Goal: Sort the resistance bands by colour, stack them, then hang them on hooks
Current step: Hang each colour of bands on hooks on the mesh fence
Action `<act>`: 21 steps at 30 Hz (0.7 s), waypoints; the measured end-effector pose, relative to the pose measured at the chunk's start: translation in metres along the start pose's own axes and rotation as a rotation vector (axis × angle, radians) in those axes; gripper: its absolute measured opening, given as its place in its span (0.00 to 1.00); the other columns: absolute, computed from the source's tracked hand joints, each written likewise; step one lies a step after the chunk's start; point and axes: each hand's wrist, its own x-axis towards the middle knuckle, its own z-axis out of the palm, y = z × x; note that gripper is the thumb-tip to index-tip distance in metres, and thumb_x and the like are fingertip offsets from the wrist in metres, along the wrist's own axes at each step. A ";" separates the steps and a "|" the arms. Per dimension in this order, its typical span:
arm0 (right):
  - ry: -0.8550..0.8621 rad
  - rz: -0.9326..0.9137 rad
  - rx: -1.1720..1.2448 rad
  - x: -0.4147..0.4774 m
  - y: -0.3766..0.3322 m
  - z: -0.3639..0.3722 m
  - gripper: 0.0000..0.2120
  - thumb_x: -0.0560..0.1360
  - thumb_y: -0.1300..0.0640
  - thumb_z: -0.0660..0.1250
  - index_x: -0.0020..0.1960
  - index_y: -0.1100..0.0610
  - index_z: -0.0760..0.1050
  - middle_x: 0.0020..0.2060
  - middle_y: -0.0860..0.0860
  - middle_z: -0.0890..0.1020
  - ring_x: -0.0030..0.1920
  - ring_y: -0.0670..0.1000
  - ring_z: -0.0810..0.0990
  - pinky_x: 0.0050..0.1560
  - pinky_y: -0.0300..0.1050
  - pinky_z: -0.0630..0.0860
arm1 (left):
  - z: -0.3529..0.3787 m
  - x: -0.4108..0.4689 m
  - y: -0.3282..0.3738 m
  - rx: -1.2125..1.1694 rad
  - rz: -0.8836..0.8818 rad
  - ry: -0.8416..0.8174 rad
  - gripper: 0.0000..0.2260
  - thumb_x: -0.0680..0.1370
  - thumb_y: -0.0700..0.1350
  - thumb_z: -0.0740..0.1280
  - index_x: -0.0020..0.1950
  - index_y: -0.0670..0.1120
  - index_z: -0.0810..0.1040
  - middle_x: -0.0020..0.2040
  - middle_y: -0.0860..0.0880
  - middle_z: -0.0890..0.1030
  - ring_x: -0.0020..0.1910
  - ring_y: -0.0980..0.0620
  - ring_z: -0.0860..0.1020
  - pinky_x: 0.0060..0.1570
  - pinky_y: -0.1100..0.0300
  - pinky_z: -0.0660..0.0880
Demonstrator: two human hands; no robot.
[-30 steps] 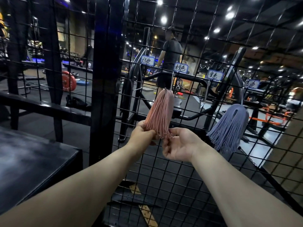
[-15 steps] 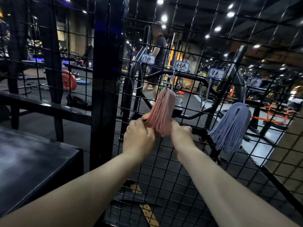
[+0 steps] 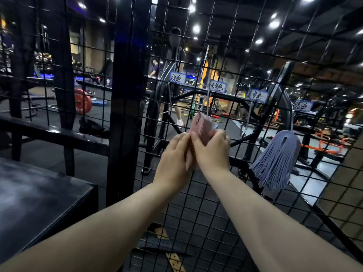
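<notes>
Where left hand point(image 3: 174, 160), right hand point(image 3: 213, 152) grip pink bands point(image 3: 200, 125), lower ends hidden.

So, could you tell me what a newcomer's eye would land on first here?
The left hand and right hand grip the pink bundle of bands hanging at the centre of the frame. To its right hangs a bluish-purple bundle, fanned out and untouched.
</notes>
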 end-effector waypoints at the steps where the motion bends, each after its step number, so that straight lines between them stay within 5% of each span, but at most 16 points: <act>1: 0.004 -0.006 -0.003 0.002 -0.001 -0.001 0.26 0.74 0.41 0.70 0.61 0.58 0.68 0.59 0.55 0.71 0.58 0.55 0.74 0.52 0.45 0.72 | -0.001 0.005 0.003 -0.067 -0.033 0.047 0.19 0.82 0.45 0.58 0.74 0.49 0.67 0.67 0.52 0.72 0.65 0.54 0.72 0.64 0.57 0.70; 6: 0.000 0.002 0.071 0.014 -0.008 -0.007 0.26 0.75 0.40 0.69 0.61 0.58 0.68 0.59 0.55 0.73 0.55 0.54 0.76 0.48 0.43 0.71 | -0.005 0.041 0.019 -0.220 -0.072 0.092 0.10 0.83 0.45 0.58 0.57 0.50 0.79 0.47 0.54 0.81 0.48 0.54 0.80 0.51 0.52 0.78; 12: -0.030 -0.004 0.103 0.017 -0.010 -0.005 0.18 0.78 0.40 0.65 0.55 0.53 0.69 0.52 0.52 0.79 0.49 0.52 0.80 0.45 0.45 0.75 | -0.002 0.059 0.021 -0.377 -0.346 0.074 0.10 0.82 0.46 0.64 0.55 0.50 0.84 0.43 0.54 0.85 0.45 0.54 0.83 0.50 0.53 0.81; 17: -0.029 -0.009 0.078 0.018 -0.012 -0.008 0.24 0.78 0.36 0.61 0.58 0.56 0.70 0.52 0.52 0.80 0.50 0.53 0.80 0.43 0.44 0.74 | -0.006 0.059 0.023 -0.470 -0.359 0.062 0.16 0.79 0.60 0.65 0.43 0.51 0.86 0.33 0.50 0.84 0.35 0.53 0.82 0.37 0.54 0.79; 21: -0.045 -0.035 0.084 0.020 -0.011 -0.008 0.22 0.80 0.39 0.59 0.63 0.55 0.68 0.52 0.52 0.83 0.49 0.53 0.83 0.44 0.45 0.77 | -0.008 0.063 0.025 -0.614 -0.358 0.003 0.13 0.79 0.56 0.68 0.48 0.49 0.87 0.37 0.50 0.86 0.37 0.53 0.84 0.40 0.56 0.80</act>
